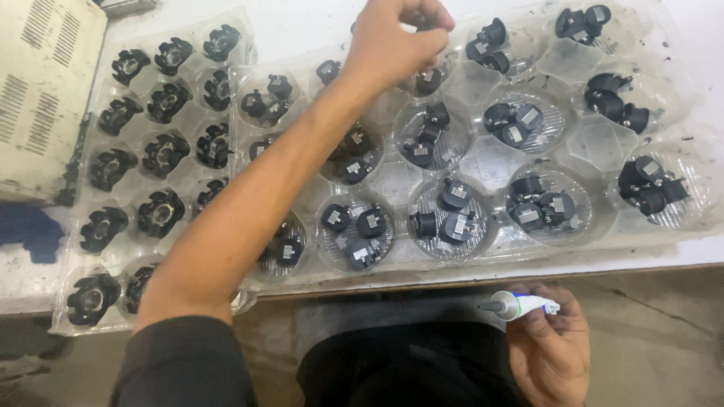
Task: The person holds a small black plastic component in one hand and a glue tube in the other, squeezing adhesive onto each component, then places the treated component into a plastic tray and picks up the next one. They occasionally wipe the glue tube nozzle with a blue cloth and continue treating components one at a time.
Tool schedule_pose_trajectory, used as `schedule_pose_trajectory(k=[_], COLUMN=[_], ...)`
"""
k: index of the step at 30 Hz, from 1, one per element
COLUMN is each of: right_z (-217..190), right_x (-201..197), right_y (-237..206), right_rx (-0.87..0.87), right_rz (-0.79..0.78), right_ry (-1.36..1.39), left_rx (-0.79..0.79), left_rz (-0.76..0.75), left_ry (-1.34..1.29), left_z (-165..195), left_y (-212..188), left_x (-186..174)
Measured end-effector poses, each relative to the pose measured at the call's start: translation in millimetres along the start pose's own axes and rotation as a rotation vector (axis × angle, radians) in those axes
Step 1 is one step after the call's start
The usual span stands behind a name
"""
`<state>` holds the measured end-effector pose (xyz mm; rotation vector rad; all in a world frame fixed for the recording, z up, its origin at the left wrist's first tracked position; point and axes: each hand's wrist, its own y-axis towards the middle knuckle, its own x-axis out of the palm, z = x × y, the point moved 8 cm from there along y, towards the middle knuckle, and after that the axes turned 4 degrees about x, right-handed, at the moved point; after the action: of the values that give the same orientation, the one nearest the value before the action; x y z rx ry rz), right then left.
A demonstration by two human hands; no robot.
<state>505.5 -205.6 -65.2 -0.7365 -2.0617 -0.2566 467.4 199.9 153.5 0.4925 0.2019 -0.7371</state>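
Left hand pinching in a clear tray, right hand gripping a small tube.

The left hand [396, 38] reaches across the desk [317, 22], its fingers [430, 19] bunched tight over a far pocket of the clear plastic tray [483, 162]; what they pinch is hidden. Black parts [445, 215] lie in groups in the pockets below those fingers. The right hand [550, 347] sits off the desk's near edge, fingers curled around a small white tube [520, 304], nozzle pointing left. A second tray [151, 158] of black ring-shaped parts lies left of the arm.
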Motion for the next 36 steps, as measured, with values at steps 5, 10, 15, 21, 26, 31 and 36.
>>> schedule_pose_trajectory(k=[5,10,15,21,26,31,36], right_z=[-5,-14,-10,6,23,25,22], right_x=[22,68,125,171,187,195,201], right_y=[2,2,-17,-40,-49,-44,-37], right_rx=[-0.117,-0.410,-0.619,-0.789,-0.778,-0.778,-0.805], right_rz=[-0.074,-0.103,-0.130,-0.120,-0.170,-0.190,-0.236], right_ry=[0.002,-0.232,-0.573,-0.962,-1.055,-1.201,-1.427], left_rx=[-0.128,-0.179,-0.092,0.018,-0.001,-0.004,-0.023], left_rz=[-0.065,0.104,0.309,0.431,0.435,0.425,0.393], left_ry=[-0.254,-0.572,-0.609,-0.440,-0.517,-0.544,-0.535], left_z=[50,79,65,55,45,41,39], left_y=[-114,-224,-291,-326,-336,-337,-332], left_x=[-27,-50,-57,-65,-68,-72,-72])
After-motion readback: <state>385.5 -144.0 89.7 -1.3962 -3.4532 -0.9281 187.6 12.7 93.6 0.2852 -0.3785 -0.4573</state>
